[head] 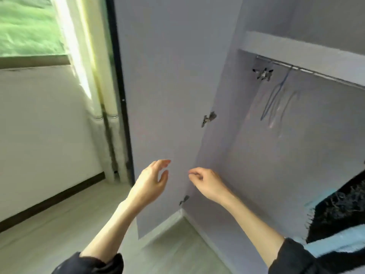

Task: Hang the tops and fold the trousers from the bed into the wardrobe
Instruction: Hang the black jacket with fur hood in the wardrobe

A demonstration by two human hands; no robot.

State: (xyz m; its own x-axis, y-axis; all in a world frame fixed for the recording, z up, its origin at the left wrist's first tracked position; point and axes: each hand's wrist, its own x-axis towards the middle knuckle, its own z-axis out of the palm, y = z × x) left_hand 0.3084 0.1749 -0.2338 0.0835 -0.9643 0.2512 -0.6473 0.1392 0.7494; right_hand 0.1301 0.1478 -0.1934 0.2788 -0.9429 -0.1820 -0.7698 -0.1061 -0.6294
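Fingers of the left hand [152, 179] are spread and gently curved, holding nothing, while those of the right hand [205, 181] curl loosely with the thumb near the forefinger; nothing shows between them, though blur makes that hard to confirm. Both hands hover at lower centre of the frame, in front of the open wardrobe door [164, 95], touching neither it nor each other.

The wardrobe [266, 155] fills the right half. Its rail [308, 71] runs along the upper right, and thin empty hangers [276, 103] dangle from it, one blue and the others pale. At the right edge a dark and pale blue garment [339, 204] hangs low, probably a top already put away. The bed and the other clothes are out of view.

With the door swung wide, the hangers are within easy reach; taking one looks like the likely next step. A window [29, 26] sits at upper left.
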